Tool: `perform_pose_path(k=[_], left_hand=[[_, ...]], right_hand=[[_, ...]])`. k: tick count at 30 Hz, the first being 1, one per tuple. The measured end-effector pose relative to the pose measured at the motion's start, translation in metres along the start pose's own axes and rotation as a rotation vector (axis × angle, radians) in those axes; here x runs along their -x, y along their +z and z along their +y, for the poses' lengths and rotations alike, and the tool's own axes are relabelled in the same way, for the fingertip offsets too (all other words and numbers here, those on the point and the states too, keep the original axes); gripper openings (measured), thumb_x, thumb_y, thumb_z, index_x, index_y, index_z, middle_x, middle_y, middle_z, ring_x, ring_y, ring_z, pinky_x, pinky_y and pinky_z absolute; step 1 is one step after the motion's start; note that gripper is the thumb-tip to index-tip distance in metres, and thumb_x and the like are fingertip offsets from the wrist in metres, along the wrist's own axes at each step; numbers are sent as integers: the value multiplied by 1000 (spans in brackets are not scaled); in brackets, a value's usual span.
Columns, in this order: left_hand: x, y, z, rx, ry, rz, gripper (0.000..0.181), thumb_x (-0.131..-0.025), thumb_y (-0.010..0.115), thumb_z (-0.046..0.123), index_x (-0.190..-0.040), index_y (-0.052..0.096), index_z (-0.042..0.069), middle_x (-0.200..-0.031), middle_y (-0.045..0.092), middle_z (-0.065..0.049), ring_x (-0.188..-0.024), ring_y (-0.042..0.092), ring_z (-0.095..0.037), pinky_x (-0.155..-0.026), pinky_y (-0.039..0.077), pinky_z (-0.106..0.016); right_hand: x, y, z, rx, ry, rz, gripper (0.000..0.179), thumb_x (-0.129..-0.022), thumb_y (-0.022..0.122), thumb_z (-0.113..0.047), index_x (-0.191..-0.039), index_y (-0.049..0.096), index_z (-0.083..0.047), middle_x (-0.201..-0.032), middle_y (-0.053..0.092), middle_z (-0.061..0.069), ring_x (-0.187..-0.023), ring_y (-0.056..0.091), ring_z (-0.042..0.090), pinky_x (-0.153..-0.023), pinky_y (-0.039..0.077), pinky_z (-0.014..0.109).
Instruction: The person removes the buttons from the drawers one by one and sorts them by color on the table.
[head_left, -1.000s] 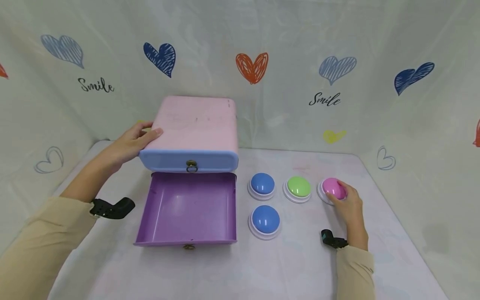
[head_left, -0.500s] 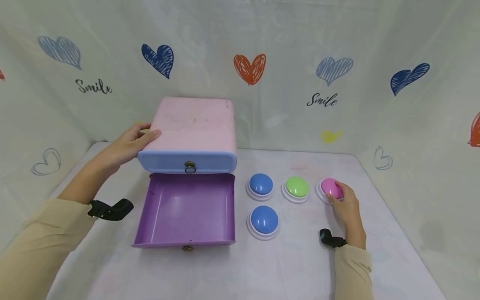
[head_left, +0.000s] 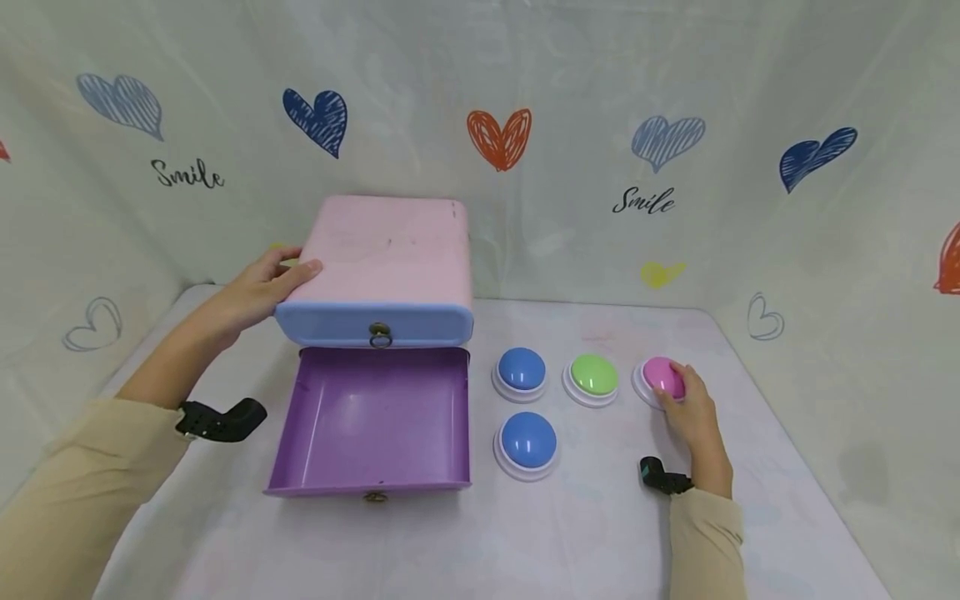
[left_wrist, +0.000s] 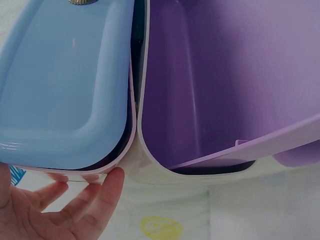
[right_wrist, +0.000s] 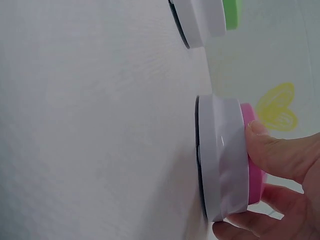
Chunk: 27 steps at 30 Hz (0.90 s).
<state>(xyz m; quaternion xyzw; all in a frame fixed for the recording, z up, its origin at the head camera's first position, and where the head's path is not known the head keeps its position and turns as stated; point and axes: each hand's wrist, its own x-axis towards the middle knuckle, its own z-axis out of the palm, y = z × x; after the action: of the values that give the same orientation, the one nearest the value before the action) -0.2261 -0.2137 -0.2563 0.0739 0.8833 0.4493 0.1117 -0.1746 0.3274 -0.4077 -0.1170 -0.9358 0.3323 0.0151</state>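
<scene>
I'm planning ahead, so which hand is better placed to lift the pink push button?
Likely the right hand: it grips the pink push button, while the left hand is farther away, on the pink drawer cabinet.

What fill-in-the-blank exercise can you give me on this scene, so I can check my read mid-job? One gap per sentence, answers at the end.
1. The left hand touches the box, whose open drawer is ____ in colour.
2. The gripped button, in the right hand, has a ____ dome.
3. The blue buttons number ____.
4. In the row between the far blue button and the gripped button sits the ____ button.

Missing words: purple; pink; two; green.
</scene>
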Motion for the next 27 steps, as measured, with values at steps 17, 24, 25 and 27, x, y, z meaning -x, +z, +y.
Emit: perform_pose_path(k=[17,24,25,27], left_hand=[[-1,-1,0,4,-1,0,74,-97,31,47,-148,5,1,-140,26,-34,-122,35,-43,-100,29,-58],[1,-1,2,1,6,6,75,-97,32,48,-148,5,0,-140,27,-34,-122,36,-43,-100,29,-58],[1,-1,2,-2,4,7,75,-97,32,48,-148,5,0,-140,27,-33,-122,36,-43,-100,29,-58],[1,-1,2,-2,4,7,75,-97,32,48,-148,4,0,-139,27,-33,-121,37,-43,-100,30,-57]], right_hand=[[2,-4,-12,33,-61,21,57,-93,47,-10,-140,23,11,-146,8,39,-134,11,54,-108,13,60],[12,-10,-47,0,-150,103,47,-93,49,-11,-135,38,7,-143,22,37,-130,19,56,-103,18,66],[15,-11,-54,-5,-165,108,45,-93,49,-11,-134,39,5,-142,25,36,-130,21,54,-103,19,65],[21,-11,-66,-14,-212,120,42,-94,49,-12,-133,43,3,-139,33,33,-127,29,52,-101,25,64]])
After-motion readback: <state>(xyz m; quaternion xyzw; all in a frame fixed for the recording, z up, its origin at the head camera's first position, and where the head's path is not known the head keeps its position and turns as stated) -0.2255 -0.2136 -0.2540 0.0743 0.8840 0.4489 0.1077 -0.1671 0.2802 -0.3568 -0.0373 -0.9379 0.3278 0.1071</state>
